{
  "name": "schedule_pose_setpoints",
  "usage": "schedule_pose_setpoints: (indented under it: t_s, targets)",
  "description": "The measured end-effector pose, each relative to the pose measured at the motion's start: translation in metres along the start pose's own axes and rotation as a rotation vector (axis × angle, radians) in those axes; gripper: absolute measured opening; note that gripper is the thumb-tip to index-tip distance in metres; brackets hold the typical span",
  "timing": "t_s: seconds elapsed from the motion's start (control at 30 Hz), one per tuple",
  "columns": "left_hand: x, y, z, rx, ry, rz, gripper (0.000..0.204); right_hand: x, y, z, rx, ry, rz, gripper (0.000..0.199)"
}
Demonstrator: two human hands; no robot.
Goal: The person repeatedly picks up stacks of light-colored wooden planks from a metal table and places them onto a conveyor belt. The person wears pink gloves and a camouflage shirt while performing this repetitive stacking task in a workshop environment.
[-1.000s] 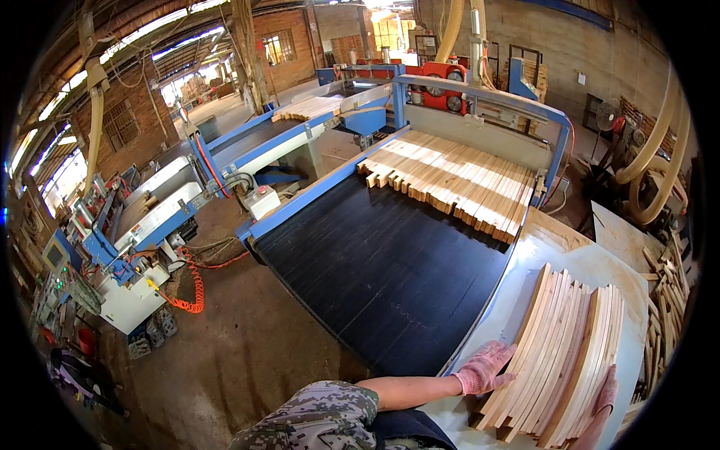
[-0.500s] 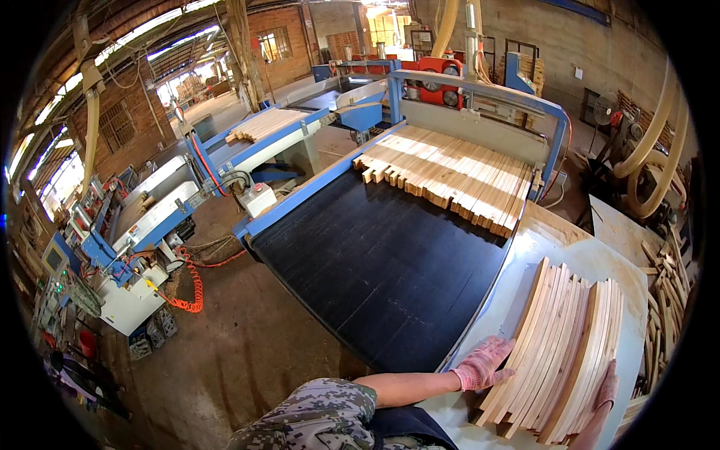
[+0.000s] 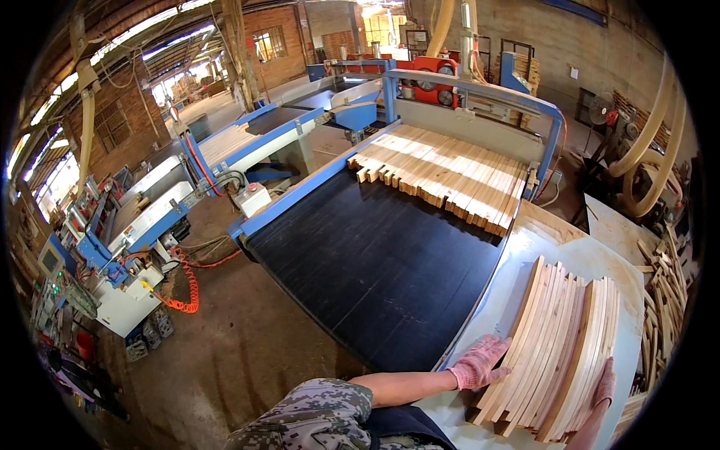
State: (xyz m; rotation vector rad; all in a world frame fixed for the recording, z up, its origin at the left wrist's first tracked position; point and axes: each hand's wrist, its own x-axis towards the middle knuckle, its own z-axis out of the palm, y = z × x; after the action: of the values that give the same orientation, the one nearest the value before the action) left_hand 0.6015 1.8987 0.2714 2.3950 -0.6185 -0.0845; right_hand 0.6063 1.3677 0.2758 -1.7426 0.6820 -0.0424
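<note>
No lettering or numerals can be read. Small pale label [image 3: 130,230] with a reddish patch, on the white side panel [image 3: 163,211] of the machine at left; its print is too small to resolve. Pale rectangular sheet [image 3: 574,73], upright on the grey far wall [image 3: 630,41] at right; any marks on it are indistinct. Display screen [image 3: 51,259], near left, on the machine's control unit; its content is illegible.

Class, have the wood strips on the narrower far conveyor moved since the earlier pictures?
Yes: the wood strips moved left and nearer along the far conveyor, from right of the wooden post to below it.
</note>
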Motion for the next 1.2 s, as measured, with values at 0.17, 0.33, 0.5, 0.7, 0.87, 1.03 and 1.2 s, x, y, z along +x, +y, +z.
schedule_pose_setpoints:
  t_s: [0.17,0.33,0.5,0.7,0.87,1.03,1.2]
  targets:
    - [-0.004,-0.001,-0.002,-0.008,0.012,-0.026,0.09,-0.015,-0.016,0.022,0.115,0.007,0.075,0.081]
    - [0.002,0.0,0.002,0.018,-0.023,-0.021,0.088,-0.01,-0.007,0.013,0.069,0.016,-0.028,0.08]
    - [-0.002,-0.003,-0.002,-0.014,-0.013,-0.022,0.091,-0.014,-0.017,0.02,-0.043,0.059,-0.021,0.082]
    - [-0.001,0.006,-0.014,-0.025,-0.031,-0.008,0.091,-0.031,-0.027,0.021,-0.1,0.145,0.003,0.082]
    - [0.001,0.001,-0.014,-0.011,-0.012,0.029,0.09,-0.043,-0.038,0.027,-0.169,0.138,-0.036,0.09]
    - [0.007,0.01,-0.017,0.002,0.048,0.072,0.085,-0.037,-0.036,0.024,-0.212,0.236,0.061,0.085]
    - [0.006,-0.001,-0.003,0.048,0.085,0.081,0.088,-0.049,-0.054,0.027,-0.354,0.238,0.082,0.087]
